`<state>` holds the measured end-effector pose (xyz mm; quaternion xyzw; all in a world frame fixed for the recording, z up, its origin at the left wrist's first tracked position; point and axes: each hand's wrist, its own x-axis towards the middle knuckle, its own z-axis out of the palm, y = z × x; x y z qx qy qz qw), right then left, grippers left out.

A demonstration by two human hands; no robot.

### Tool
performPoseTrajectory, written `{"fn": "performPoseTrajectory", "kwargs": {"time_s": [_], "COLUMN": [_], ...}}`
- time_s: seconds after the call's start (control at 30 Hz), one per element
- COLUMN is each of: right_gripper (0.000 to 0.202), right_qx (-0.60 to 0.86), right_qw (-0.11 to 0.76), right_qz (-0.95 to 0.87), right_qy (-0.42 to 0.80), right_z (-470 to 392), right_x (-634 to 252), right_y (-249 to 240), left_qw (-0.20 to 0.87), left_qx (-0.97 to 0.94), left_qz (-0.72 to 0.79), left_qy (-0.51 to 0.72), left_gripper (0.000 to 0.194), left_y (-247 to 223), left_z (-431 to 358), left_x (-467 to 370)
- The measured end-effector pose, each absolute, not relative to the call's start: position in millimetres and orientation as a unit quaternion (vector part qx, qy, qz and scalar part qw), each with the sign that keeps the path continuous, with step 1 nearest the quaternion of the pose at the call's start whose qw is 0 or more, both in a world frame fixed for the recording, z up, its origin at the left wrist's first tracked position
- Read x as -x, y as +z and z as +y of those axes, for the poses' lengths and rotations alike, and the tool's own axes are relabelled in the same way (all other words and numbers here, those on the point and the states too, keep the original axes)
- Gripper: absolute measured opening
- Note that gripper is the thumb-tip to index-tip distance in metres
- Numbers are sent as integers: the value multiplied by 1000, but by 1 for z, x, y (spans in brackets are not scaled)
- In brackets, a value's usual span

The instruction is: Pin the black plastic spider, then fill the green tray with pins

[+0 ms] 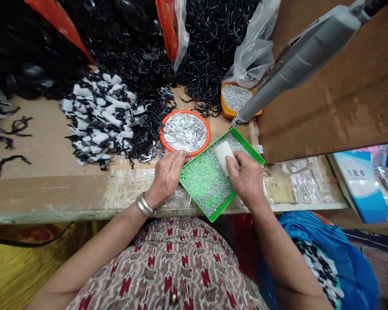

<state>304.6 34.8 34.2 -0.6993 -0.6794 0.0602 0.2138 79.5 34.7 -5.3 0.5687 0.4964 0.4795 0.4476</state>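
A shallow green tray (220, 214) lies tilted at the bench edge, with many small silvery screws (203, 181) spread over its perforated bottom. My right hand (247, 176) grips a flat white plastic block (224, 156) over the tray's upper right part. At the tray's left corner is my left hand (170, 172), its fingers pressed together near the rim; whether they pinch the rim or some small piece is hidden. Just beyond that hand stands a round orange dish (209, 133) full of thin silvery metal pieces.
Black parts with white pads (100, 116) are heaped left of the dish, with larger black piles behind. A yellow container (226, 113) of small metal pieces stands under a grey power screwdriver (297, 64). A cardboard wall (336, 99) rises at right; a blue bag (352, 258) hangs below.
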Motion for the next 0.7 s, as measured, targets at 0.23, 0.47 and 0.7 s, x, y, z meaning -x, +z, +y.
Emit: {"fn": "performPoseTrajectory", "kwargs": {"time_s": [0.23, 0.47, 0.7], "right_gripper": [22, 26, 21], "right_qx": [679, 573, 567], "right_qw": [154, 201, 218], "right_qz": [-714, -793, -745], "right_qy": [-74, 53, 276], "right_z": [47, 9, -11], "right_x": [-322, -277, -240], "right_y": [29, 40, 43], "left_qw": [455, 456, 443], "left_qx": [-560, -559, -564], "left_qz": [494, 495, 503], "left_qy": [485, 484, 483], "left_gripper": [43, 43, 45], "left_y": [-8, -7, -5], "left_z": [34, 35, 33], "left_x": [-80, -81, -80]}}
